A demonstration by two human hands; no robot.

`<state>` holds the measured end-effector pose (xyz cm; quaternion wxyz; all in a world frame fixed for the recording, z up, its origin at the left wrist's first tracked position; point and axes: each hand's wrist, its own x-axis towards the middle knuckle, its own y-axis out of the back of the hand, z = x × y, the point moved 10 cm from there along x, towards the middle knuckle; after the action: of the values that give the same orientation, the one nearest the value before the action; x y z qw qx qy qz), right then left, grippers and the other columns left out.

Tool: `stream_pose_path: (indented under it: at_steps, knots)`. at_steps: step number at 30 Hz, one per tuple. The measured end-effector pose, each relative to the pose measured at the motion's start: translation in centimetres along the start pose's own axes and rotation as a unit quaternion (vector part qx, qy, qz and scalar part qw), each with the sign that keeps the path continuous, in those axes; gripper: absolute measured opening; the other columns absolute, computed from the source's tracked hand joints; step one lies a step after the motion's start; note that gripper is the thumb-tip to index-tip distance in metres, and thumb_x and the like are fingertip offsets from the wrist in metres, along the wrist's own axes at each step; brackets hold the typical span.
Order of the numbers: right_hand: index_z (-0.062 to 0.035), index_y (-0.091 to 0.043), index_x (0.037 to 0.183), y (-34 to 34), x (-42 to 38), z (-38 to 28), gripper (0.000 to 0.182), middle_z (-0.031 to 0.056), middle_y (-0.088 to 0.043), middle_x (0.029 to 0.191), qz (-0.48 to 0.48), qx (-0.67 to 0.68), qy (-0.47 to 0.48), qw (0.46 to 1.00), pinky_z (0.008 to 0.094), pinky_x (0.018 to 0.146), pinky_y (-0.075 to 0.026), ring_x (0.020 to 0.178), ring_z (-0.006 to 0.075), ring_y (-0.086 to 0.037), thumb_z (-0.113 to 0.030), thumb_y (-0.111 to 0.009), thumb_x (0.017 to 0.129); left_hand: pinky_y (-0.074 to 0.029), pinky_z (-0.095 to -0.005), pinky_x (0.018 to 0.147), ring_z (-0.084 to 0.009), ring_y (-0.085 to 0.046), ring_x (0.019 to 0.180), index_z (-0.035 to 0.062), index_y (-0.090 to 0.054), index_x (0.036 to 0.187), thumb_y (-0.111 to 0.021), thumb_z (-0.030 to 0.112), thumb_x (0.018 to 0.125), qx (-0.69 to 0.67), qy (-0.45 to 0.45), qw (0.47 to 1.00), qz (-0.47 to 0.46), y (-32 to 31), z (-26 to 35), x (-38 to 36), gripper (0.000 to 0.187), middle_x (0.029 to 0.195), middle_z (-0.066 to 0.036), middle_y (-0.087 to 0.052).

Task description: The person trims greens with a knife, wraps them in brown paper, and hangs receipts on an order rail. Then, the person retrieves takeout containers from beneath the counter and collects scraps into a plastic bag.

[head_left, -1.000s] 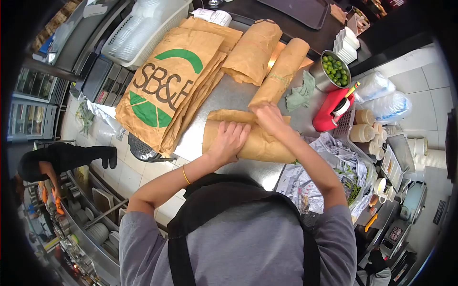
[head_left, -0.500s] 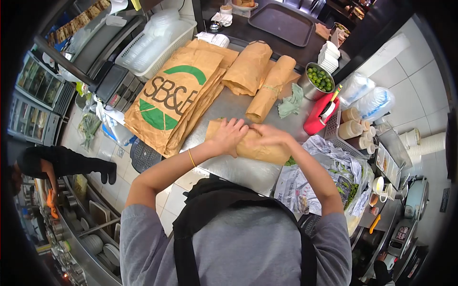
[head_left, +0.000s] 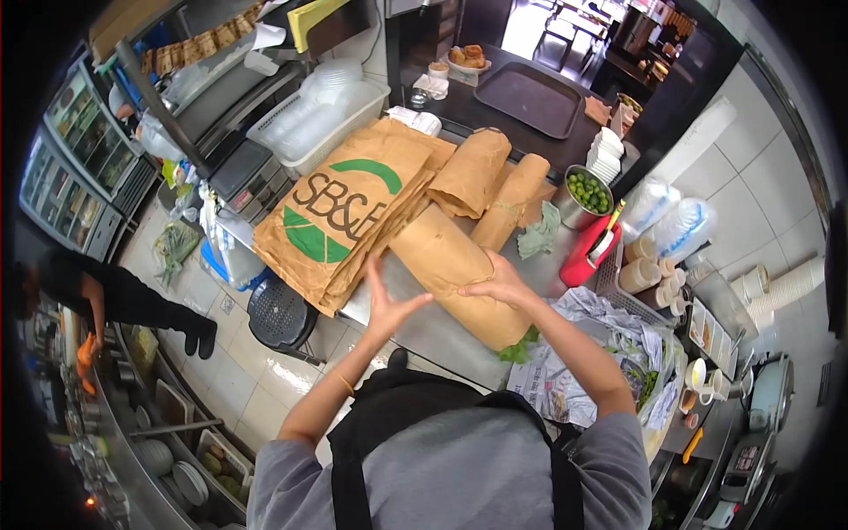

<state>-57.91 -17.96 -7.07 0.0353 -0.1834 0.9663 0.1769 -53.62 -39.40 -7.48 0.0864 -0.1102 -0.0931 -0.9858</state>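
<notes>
A brown paper roll (head_left: 455, 274) lies slanting on the metal table in front of me, with green leaves (head_left: 519, 346) poking out of its near end. My right hand (head_left: 505, 284) grips this roll at its right side, the thumb pressed on the paper. Beside the roll's left side, my left hand (head_left: 391, 305) is open, thumb and fingers spread; its thumb tip comes close to the paper. Behind are two more brown paper rolls, a wide one (head_left: 470, 172) and a slimmer one (head_left: 514, 201). A stack of flat printed paper bags (head_left: 340, 208) lies to the left.
A green cloth (head_left: 539, 234), a metal pot of limes (head_left: 587, 193) and a red holder (head_left: 590, 247) stand on the right. Newspaper with greens (head_left: 574, 340) is at the near right. A black stool (head_left: 281, 311) stands left; a co-worker (head_left: 115, 296) bends over the far-left counter.
My left hand has come off the roll and moved left, fingers spreading. More of the roll shows and it slants more steeply. My view has shifted too.
</notes>
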Motion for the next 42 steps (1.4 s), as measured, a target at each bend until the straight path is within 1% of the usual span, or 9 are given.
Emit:
stream_pose_path:
  at_steps: [4, 11, 18, 20, 24, 27, 29, 36, 42]
  knots:
    - [-0.0011, -0.044, 0.122, -3.9, -1.1, -3.0, 0.065, 0.0093, -0.057, 0.113, 0.019, 0.236, 0.033, 0.971, 0.0334, 0.088, -0.046, 0.1, 0.0194, -0.057, -0.008, -0.077, 0.066, -0.039, -0.036, 0.098, -0.0236, -0.047, 0.118, 0.0015, -0.03, 0.135, -0.074, 0.018, 0.072, -0.342, 0.183, 0.891, -0.234, -5.4, -1.4, 2.5, 0.079, 0.128, -0.013, -0.048]
    - [-0.0018, -0.037, 0.13, -10.1, -1.8, 0.7, 0.062, 0.01, -0.049, 0.123, -0.001, 0.456, 0.001, 0.89, 0.0365, 0.095, -0.041, 0.113, 0.021, -0.048, -0.021, -0.066, 0.079, -0.044, -0.0355, 0.093, -0.0223, -0.05, 0.112, 0.0004, -0.033, 0.132, -0.07, 0.015, 0.072, -0.218, 0.191, 0.877, -0.384, -5.3, 3.5, 4.0, 0.072, 0.123, -0.013, -0.049]
    - [-0.0024, -0.051, 0.117, -14.2, -5.6, -0.1, 0.045, 0.0125, -0.056, 0.113, -0.168, -0.014, -0.003, 0.986, 0.0329, 0.085, -0.045, 0.101, 0.0228, -0.056, -0.029, -0.063, 0.082, -0.049, -0.0317, 0.079, -0.0166, -0.059, 0.091, -0.001, -0.052, 0.114, -0.069, 0.027, 0.07, -0.137, 0.313, 0.81, -0.477, -3.8, -0.1, 0.8, 0.055, 0.101, -0.01, -0.06]
    - [-0.0052, -0.056, 0.112, -15.0, -9.3, -0.7, 0.037, 0.0141, -0.058, 0.11, -0.437, -0.389, 0.017, 0.811, 0.0329, 0.081, -0.046, 0.095, 0.0259, -0.06, -0.03, -0.06, 0.084, -0.05, -0.0311, 0.075, -0.0155, -0.061, 0.084, -0.0012, -0.057, 0.108, -0.069, 0.029, 0.07, -0.069, 0.286, 0.796, -0.529, -3.2, -0.9, -0.4, 0.05, 0.095, -0.009, -0.062]
    - [-0.0073, -0.061, 0.11, -16.0, -8.1, -15.8, 0.026, 0.0124, -0.059, 0.109, -0.255, -0.168, 0.24, 0.921, 0.036, 0.078, -0.048, 0.094, 0.0255, -0.06, -0.019, -0.054, 0.088, -0.046, -0.0336, 0.065, -0.0169, -0.056, 0.077, -0.0025, -0.055, 0.104, -0.076, 0.041, 0.06, 0.05, 0.278, 0.715, -0.64, -4.4, -6.6, -5.1, 0.065, 0.085, -0.008, -0.058]
    - [-0.0079, -0.061, 0.095, -18.7, -8.4, -22.1, 0.02, 0.007, -0.056, 0.11, -0.064, -0.207, 0.581, 0.785, 0.0354, 0.078, -0.045, 0.095, 0.0239, -0.057, -0.012, -0.059, 0.075, -0.043, -0.0331, 0.065, -0.0185, -0.053, 0.076, -0.0017, -0.055, 0.102, -0.076, 0.05, 0.054, 0.177, 0.091, 0.905, -0.375, -2.8, -5.3, -2.4, 0.074, 0.083, -0.008, -0.055]
    - [-0.0079, -0.061, 0.094, -21.1, -5.8, -20.9, 0.02, 0.0062, -0.056, 0.106, -0.17, -0.16, 0.538, 0.81, 0.0351, 0.079, -0.044, 0.096, 0.0242, -0.055, -0.013, -0.062, 0.074, -0.041, -0.0328, 0.064, -0.0196, -0.051, 0.076, -0.0012, -0.054, 0.1, -0.076, 0.057, 0.049, 0.244, -0.049, 0.955, -0.163, -0.4, -2.2, -2.9, 0.08, 0.082, -0.008, -0.054]
    - [-0.0044, -0.058, 0.082, -21.9, -5.1, -20.7, 0.012, 0.0092, -0.055, 0.104, -0.394, -0.076, 0.464, 0.79, 0.0395, 0.087, -0.041, 0.101, 0.029, -0.052, -0.017, -0.06, 0.081, -0.039, -0.0299, 0.064, -0.0233, -0.049, 0.075, 0.0036, -0.052, 0.097, -0.073, 0.069, 0.041, 0.421, 0.185, 0.665, -0.589, -1.6, 3.0, -6.8, 0.089, 0.079, -0.009, -0.049]
    - [-0.0043, -0.057, 0.086, -21.5, -5.4, -20.8, 0.013, 0.0082, -0.055, 0.097, -0.329, -0.17, 0.502, 0.782, 0.0387, 0.082, -0.043, 0.098, 0.0264, -0.053, -0.012, -0.061, 0.076, -0.036, -0.0288, 0.058, -0.0203, -0.048, 0.071, 0.0053, -0.055, 0.076, -0.071, 0.075, 0.037, 0.449, 0.193, 0.599, -0.634, -2.5, 4.3, -6.9, 0.081, 0.075, -0.006, -0.048]
